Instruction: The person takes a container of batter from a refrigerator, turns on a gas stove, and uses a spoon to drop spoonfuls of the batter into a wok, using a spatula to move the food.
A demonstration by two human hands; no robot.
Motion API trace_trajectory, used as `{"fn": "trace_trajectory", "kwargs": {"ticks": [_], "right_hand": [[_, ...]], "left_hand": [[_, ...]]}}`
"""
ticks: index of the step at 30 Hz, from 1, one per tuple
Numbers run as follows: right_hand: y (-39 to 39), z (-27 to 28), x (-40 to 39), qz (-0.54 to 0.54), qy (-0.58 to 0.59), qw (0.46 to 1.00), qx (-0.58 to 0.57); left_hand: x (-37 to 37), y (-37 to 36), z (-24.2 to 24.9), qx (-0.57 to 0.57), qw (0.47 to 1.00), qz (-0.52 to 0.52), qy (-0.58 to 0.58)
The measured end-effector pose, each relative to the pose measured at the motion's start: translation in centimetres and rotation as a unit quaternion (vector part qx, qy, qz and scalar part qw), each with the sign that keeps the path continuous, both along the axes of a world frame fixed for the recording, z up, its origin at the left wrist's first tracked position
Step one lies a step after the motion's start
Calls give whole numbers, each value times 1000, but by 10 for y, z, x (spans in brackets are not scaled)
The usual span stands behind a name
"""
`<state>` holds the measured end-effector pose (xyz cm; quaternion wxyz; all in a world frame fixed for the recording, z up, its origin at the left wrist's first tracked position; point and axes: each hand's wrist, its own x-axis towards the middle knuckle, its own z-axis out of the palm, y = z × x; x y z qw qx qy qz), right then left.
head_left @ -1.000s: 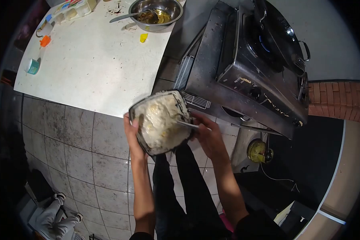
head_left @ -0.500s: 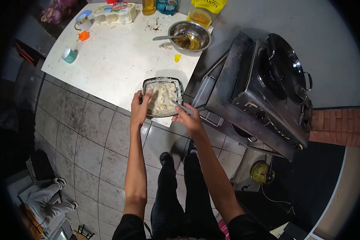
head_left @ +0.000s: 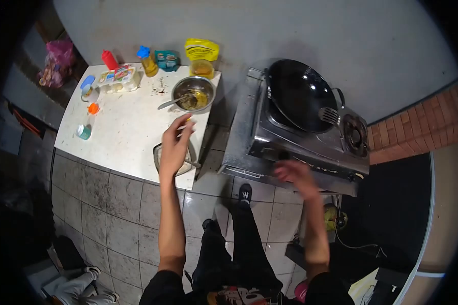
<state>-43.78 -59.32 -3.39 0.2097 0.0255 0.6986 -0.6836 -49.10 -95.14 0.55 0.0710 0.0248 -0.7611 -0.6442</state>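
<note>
Hovering with the left hand [head_left: 175, 146], loosely curled, over the dish [head_left: 156, 157] on the counter [head_left: 124, 140], nearside of the steel bowl [head_left: 196, 82]; leaving unclear whether pinching the yellow scrap [head_left: 189, 119] beside the bowl. Hovering, blurred, with the right hand [head_left: 296, 177] by the stove [head_left: 262, 145], right of the bowl; leaving its grip unclear. Best keeping the left wrist clear of the spoon handle [head_left: 193, 164].

The wok [head_left: 297, 94] wears a glossy black finish with bright glints, and the stove [head_left: 262, 147] is smooth, greyish metal with crusted patches. The bowl [head_left: 193, 82] is shiny metal, the squeeze bottle [head_left: 109, 60] smooth red plastic, the counter [head_left: 122, 134] pale and smooth but stained, the brickwork [head_left: 407, 127] matt.
</note>
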Motion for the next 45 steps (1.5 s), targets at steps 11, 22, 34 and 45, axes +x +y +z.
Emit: {"fn": "trace_trajectory", "kwargs": {"ticks": [11, 22, 34, 45], "right_hand": [[255, -46, -82, -173, 303, 786, 510], [253, -66, -96, -155, 244, 790, 540], [251, -54, -98, -139, 269, 804, 512], [245, -53, -92, -130, 236, 807, 526]], "left_hand": [[-160, 168, 10, -209, 977, 38, -34], [-177, 178, 5, -193, 978, 71, -30], [-182, 173, -12, -118, 991, 58, -25], [-175, 172, -12, -85, 995, 52, -29]]}}
